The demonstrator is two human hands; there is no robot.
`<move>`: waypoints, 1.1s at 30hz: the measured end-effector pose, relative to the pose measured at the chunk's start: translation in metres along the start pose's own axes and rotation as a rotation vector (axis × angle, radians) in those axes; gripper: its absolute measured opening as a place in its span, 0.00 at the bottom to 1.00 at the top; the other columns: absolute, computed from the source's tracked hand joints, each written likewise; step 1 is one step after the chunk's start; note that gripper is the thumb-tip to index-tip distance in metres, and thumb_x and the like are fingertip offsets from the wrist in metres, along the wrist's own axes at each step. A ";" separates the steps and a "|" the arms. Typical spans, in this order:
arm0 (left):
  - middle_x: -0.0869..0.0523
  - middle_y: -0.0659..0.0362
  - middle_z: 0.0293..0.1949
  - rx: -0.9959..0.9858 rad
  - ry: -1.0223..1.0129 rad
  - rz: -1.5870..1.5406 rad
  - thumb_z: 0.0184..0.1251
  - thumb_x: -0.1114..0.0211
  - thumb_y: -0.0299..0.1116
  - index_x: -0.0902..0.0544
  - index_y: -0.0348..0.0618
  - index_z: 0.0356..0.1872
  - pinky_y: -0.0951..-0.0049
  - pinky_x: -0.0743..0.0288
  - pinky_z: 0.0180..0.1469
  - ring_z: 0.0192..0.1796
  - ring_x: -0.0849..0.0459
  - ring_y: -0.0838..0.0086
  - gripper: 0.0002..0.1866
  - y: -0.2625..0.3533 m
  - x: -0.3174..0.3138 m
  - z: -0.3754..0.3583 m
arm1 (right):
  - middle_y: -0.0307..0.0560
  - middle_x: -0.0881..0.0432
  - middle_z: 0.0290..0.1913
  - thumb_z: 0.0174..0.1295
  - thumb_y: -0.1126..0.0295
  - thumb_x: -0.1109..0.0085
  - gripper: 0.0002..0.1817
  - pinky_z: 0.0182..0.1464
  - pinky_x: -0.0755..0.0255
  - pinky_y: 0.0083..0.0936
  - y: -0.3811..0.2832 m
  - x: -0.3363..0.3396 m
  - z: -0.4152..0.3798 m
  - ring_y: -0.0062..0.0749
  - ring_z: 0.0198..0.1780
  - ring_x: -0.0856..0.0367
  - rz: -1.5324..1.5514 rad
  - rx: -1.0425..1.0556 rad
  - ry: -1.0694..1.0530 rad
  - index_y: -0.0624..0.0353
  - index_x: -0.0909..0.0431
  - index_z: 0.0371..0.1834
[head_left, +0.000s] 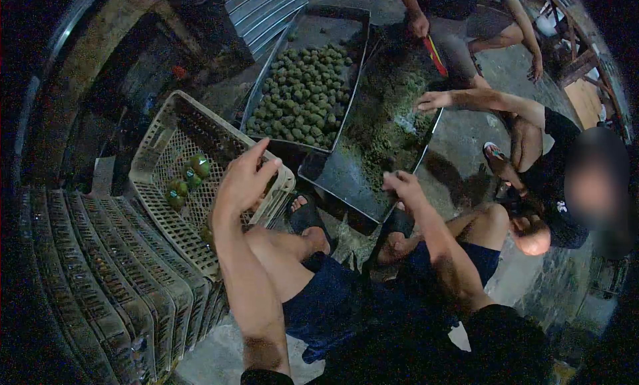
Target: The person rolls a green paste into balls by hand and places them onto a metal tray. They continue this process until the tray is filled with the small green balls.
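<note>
My left hand (245, 177) is raised over the near right rim of a plastic crate (154, 145). Its thumb and fingers are apart, with nothing visible between them. Several green fruits (198, 165) with small stickers lie inside the crate. My right hand (405, 186) is over the near right edge of a metal tray (345, 197) strewn with loose greenish material (378, 132). Its fingertips look bent and smeared, so I cannot make out their grip or anything in them.
Behind stands another metal tray (364, 32) piled with small round greenish pieces (306, 92). Stacked crates (100, 272) rise at left. A co-worker at right reaches a hand (434, 101) over the loose material. Another person's hand (418, 24) holds a red-and-yellow object (436, 56).
</note>
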State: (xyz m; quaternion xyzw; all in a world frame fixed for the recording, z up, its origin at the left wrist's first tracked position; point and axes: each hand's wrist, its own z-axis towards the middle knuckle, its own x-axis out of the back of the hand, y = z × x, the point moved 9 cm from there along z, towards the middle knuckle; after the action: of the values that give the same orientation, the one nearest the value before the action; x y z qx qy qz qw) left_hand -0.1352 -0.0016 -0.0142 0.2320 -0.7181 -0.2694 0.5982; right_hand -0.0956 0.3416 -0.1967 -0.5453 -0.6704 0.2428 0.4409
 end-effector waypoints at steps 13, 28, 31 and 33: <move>0.23 0.42 0.58 -0.019 -0.086 0.116 0.66 0.39 0.41 0.28 0.40 0.64 0.61 0.30 0.60 0.59 0.23 0.50 0.28 0.012 -0.017 -0.002 | 0.44 0.20 0.31 0.70 0.53 0.50 0.20 0.31 0.30 0.37 0.124 -0.135 0.109 0.38 0.30 0.20 0.287 0.050 -0.419 0.61 0.28 0.44; 0.22 0.41 0.57 -0.277 -0.184 0.223 0.62 0.34 0.36 0.31 0.34 0.63 0.58 0.30 0.61 0.56 0.22 0.48 0.30 0.032 -0.030 0.026 | 0.57 0.30 0.63 0.67 0.58 0.52 0.27 0.62 0.32 0.38 0.159 -0.078 0.200 0.51 0.62 0.31 -0.845 0.290 0.076 0.59 0.35 0.67; 0.23 0.41 0.58 -0.244 -0.208 0.215 0.62 0.34 0.36 0.32 0.33 0.64 0.58 0.30 0.61 0.58 0.23 0.48 0.31 0.029 -0.032 0.029 | 0.56 0.29 0.61 0.67 0.58 0.50 0.28 0.63 0.32 0.36 0.169 -0.091 0.202 0.49 0.59 0.27 -0.953 0.128 -0.148 0.59 0.35 0.67; 0.24 0.41 0.59 -0.124 -0.268 0.181 0.63 0.35 0.37 0.32 0.33 0.64 0.58 0.29 0.60 0.59 0.24 0.48 0.31 0.024 -0.032 0.040 | 0.55 0.28 0.60 0.66 0.57 0.47 0.29 0.63 0.33 0.34 0.178 -0.091 0.199 0.49 0.58 0.26 -1.062 0.077 -0.223 0.58 0.35 0.67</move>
State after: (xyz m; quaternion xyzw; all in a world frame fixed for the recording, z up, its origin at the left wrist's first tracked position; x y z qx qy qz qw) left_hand -0.1690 0.0414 -0.0272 0.0911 -0.7916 -0.2867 0.5319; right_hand -0.1726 0.3373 -0.4677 -0.0862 -0.8868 0.0674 0.4489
